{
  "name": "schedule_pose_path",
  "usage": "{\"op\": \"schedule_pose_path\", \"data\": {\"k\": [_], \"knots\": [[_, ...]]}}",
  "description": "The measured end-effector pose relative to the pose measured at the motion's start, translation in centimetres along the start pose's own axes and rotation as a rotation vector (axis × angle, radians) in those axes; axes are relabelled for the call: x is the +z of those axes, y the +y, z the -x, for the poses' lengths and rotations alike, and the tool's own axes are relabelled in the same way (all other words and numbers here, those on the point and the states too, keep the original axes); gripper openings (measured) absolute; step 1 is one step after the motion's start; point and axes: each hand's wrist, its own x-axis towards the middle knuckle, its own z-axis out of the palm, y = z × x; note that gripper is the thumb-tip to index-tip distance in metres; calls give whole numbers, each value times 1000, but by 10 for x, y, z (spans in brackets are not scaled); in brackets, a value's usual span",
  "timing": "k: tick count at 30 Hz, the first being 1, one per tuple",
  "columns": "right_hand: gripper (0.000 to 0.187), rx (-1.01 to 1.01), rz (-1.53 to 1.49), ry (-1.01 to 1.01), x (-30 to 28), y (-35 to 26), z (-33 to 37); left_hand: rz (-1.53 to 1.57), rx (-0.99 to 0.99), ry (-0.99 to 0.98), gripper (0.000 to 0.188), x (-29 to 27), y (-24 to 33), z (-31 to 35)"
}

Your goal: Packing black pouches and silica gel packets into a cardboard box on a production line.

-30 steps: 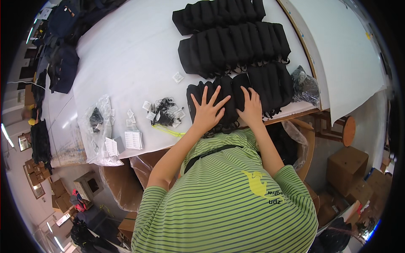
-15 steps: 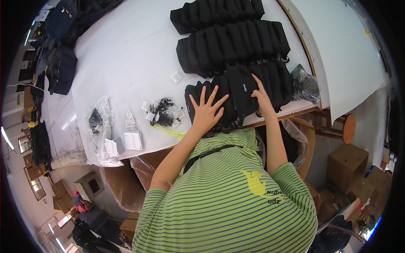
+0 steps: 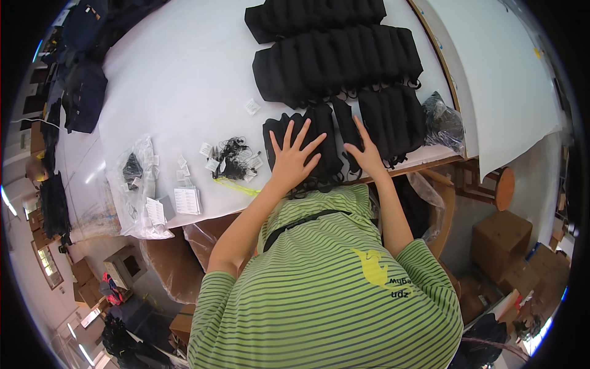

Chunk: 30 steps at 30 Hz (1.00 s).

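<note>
Rows of black fabric pouches stand packed on edge on a white table. Across the left part of the nearest row (image 3: 300, 132) my left hand (image 3: 292, 161) lies flat, its fingers spread. One black pouch (image 3: 346, 123) stands on edge between that group and the group on the right (image 3: 393, 123), with a gap on its right side. My right hand (image 3: 369, 158) rests against this pouch, fingers stretched along its right side and thumb apart over its top. The pouch's lower part is partly hidden by the hand.
Left of the pouches lie a tangle of black cords with white tags (image 3: 236, 160), a stack of printed cards (image 3: 187, 201) and a clear plastic bag (image 3: 138, 184). A wrapped dark bundle (image 3: 444, 123) sits at the table's right edge. Cartons (image 3: 501, 237) and a wooden stool (image 3: 504, 189) stand at right.
The pouch under my right hand has turned from lying face up to standing on edge. My right hand has shifted slightly left; my left hand remains spread on the row.
</note>
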Motion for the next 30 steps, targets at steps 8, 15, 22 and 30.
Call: {"op": "schedule_pose_path", "data": {"k": [8, 15, 22, 30], "knots": [[63, 23, -12, -91, 27, 0, 13, 113, 203, -49, 51, -5, -10, -10], [61, 38, 252, -62, 22, -32, 20, 152, 421, -144, 51, 1, -2, -36], [66, -143, 630, 374, 5, -45, 16, 135, 425, -168, 51, 4, -1, -40], [70, -104, 420, 296, -14, -20, -1, 100, 453, -140, 52, 5, 0, -42]]}}
